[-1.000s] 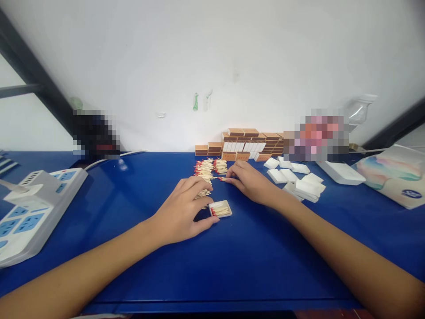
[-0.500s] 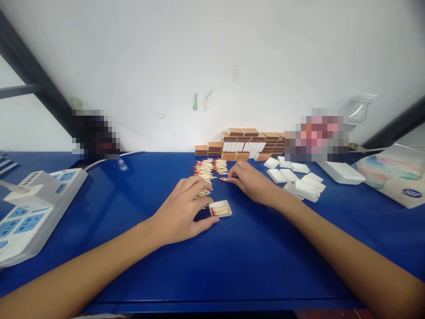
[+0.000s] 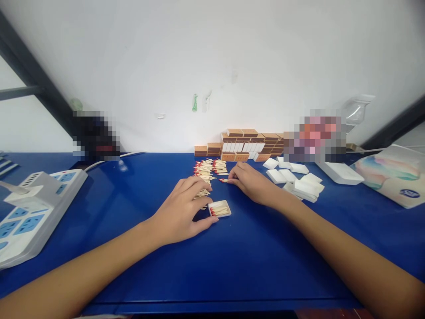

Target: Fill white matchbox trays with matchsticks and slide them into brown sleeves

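Right hand [image 3: 249,184]: fingers pinching red-tipped wooden matchsticks [image 3: 223,180], heads leftward. White rectangular cardboard tray [image 3: 223,215] nearer person on blue table [image 3: 212,266], long axis left-right; left hand [image 3: 182,209] closest, fingers gripping left end.

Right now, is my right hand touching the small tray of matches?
Apart: the head view shows bare blue tabletop between the right hand and the small tray of matches.

On the blue tabletop [image 3: 252,266], your left hand [image 3: 182,209] holds the edge of a small white tray [image 3: 219,203] of matches [image 3: 220,211], while your right hand [image 3: 250,181] pinches red-tipped matchsticks [image 3: 224,180] beside a loose pile [image 3: 203,168], near stacked matchboxes [image 3: 244,146].
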{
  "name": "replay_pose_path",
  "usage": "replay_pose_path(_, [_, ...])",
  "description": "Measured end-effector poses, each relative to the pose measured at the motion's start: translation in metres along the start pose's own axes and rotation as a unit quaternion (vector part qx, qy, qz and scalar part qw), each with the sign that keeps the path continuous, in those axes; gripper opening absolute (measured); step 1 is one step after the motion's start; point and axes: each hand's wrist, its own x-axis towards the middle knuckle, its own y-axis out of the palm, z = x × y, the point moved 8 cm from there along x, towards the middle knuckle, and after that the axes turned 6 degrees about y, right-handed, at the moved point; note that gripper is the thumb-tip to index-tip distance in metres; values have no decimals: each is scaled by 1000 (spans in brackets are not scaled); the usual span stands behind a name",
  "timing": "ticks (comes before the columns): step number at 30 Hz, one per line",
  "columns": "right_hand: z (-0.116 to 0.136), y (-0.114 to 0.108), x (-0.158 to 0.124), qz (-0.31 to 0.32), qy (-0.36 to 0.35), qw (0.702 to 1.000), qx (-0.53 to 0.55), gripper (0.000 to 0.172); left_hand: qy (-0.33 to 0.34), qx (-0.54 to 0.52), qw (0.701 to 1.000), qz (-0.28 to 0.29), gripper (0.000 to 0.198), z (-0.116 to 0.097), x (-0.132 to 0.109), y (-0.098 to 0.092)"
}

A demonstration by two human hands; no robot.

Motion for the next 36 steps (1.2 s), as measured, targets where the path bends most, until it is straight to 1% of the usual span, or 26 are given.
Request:
replay_pose_path(4, [1,0,-1,2,-1,1000,0,15,-7,-1,1000,-1,25,1,1,-2])
replay_pose_path(8, [3,-3,-2,4,-4,1000,3,16,-8,7,1000,-16,24,2,2,-6])
replay_pose_path(14, [9,-16,-7,-26,-18,999,13,13,-23,39,998,-46,25,4,2,-13])
replay_pose_path(17, [21,-24,-13,-39,-39,998,17,11,-34,50,997,-51,24,5,2,-14])
replay_pose_path(20, [40,-31,-20,-47,-55,997,33,8,-47,59,996,-55,25,7,2,-15])
replay_pose_path(23, [60,-35,-26,-41,-66,996,49,10,-57,63,995,-59,25,9,1,-15])
replay_pose_path(26, [74,-34,-29,-32,-71,996,42,12,-61,62,994,-59,26,10,0,-15])
replay_pose_path(29, [83,-29,-32,-17,-82,996,25,8,-57,54,995,-62,25,9,0,-14])
replay_pose_path(32, [89,-25,-34,-10,-96,995,5,9,-45,42,996,-62,24,7,1,-13])
replay_pose_path(36, [92,-17,-34,14,-90,996,-9,8,-35,29,997,-59,24,5,2,-13])
